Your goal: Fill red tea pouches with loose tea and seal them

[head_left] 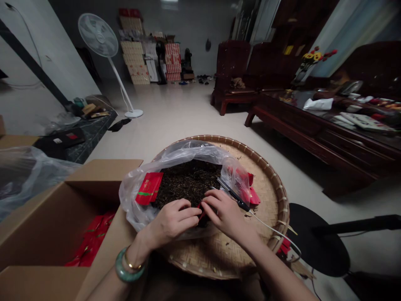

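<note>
A small red packet (202, 214) was held, pinched narrowly, in the grip where the fingertips of the left hand (174, 217) and right hand (224, 210) were brought together, neither being nearer. Its long axis (mostly hidden) could not be told. Dark leaves (188, 179) were heaped just beyond; both forearms were angled inward.

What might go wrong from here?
1. The thin white cord passes near the right forearm; one sweep might drag the slim black-handled tool.
2. The flat red packets overlap the dark loose leaves and might slide in.
3. The small red piece between left hand and right hand, mostly hidden, might drop.
</note>
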